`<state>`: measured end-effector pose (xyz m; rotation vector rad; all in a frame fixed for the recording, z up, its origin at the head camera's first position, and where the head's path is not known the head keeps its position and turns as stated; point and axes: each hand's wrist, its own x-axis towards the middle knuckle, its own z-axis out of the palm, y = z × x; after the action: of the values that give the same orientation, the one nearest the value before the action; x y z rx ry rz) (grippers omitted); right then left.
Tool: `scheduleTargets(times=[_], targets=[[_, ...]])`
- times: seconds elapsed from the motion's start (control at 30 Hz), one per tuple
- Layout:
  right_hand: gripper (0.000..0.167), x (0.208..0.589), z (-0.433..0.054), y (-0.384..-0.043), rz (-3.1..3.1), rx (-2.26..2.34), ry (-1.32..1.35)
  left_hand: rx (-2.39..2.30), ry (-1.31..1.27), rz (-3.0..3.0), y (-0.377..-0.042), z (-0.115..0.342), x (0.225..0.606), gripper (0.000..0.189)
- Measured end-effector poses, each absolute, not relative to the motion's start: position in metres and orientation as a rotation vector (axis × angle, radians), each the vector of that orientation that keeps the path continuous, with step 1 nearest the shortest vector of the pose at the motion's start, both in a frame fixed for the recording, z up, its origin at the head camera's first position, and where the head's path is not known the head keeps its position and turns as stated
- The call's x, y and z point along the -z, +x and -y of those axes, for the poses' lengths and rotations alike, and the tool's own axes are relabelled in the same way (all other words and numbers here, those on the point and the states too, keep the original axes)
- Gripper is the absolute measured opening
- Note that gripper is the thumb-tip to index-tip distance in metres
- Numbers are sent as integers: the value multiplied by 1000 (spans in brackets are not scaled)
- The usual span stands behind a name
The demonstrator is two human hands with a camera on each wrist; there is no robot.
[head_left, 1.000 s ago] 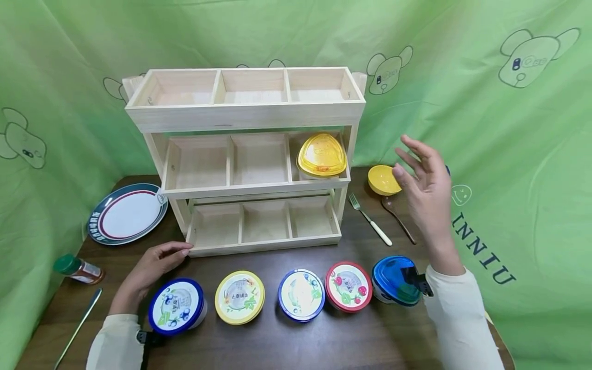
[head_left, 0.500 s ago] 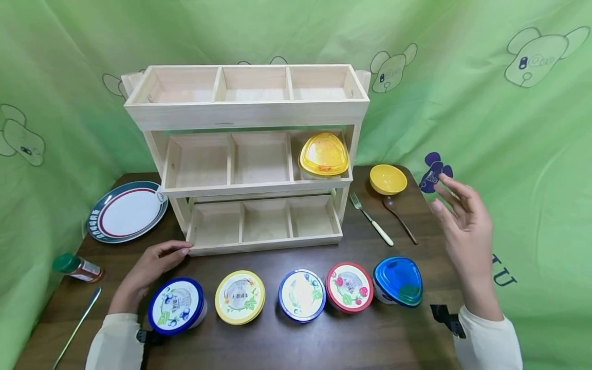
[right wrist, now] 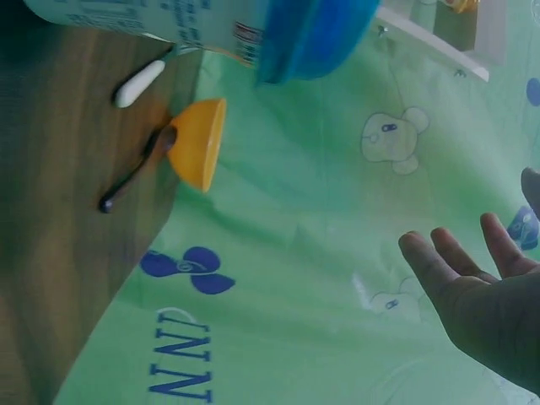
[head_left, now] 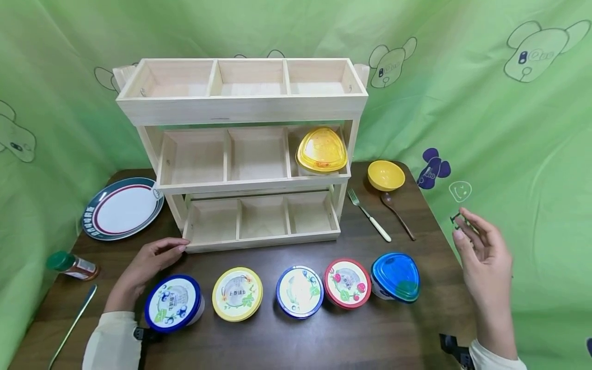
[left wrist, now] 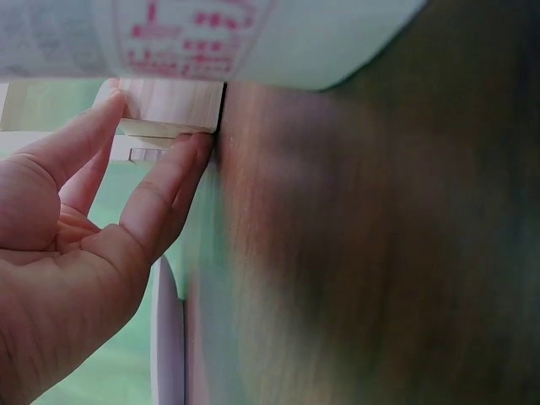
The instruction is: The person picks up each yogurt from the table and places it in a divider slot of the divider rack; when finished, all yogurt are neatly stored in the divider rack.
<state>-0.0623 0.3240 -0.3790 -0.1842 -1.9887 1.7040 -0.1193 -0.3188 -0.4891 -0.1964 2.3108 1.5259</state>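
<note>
My left hand (head_left: 150,264) holds the front left corner of the three-tier wooden shelf (head_left: 240,110), at its lowest tray. In the left wrist view, thumb and fingers (left wrist: 160,190) lie on either side of the wooden corner (left wrist: 173,105). Raised beyond the table's right edge, my right hand (head_left: 487,262) holds nothing; its fingers (right wrist: 422,257) are loosely spread in the right wrist view. The tub nearest my right hand has a blue rounded-triangle lid (head_left: 396,276). Beside my left wrist stands a tub with a blue-rimmed round lid (head_left: 171,303).
Yellow-rimmed (head_left: 237,294), blue-rimmed (head_left: 299,292) and red-rimmed (head_left: 347,283) tubs line the front. A yellow-lidded tub (head_left: 322,150) sits in the middle tier's right compartment. Plate (head_left: 125,208), spice jar (head_left: 74,264) left; fork (head_left: 370,216), spoon (head_left: 398,216), yellow bowl (head_left: 386,176) right.
My right hand has moved right and down, away from the bowl and past the table's edge. My left hand stays at the shelf corner, and the tubs keep their places.
</note>
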Motion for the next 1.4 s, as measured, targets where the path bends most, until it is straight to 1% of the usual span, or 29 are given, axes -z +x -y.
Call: scheduleTargets(times=[0.2, 0.3, 0.53, 0.6, 0.87, 1.17, 1.4], targets=[[38, 405, -323, -44, 1987, -1766, -272, -1502, -192, -2312, -119, 318, 489, 41], [39, 419, -323, -33, 2012, -1780, -265, -1503, -187, -2316, -120, 318, 490, 43], [57, 446, -321, -13, 2128, -1904, -36, -1487, -199, -2333, -120, 319, 492, 42], [59, 453, -319, -9, 2174, -1901, -1, -1504, -198, -2331, -119, 318, 493, 43], [51, 467, -309, -4, 2296, -1867, 31, -1590, -192, -2328, -118, 315, 494, 45], [40, 476, -291, -4, 2486, -1697, -107, -1576, -198, -2348, -117, 314, 493, 49], [37, 484, -285, -3, 2438, -1678, -107, -1599, -199, -2337, -116, 313, 490, 49]])
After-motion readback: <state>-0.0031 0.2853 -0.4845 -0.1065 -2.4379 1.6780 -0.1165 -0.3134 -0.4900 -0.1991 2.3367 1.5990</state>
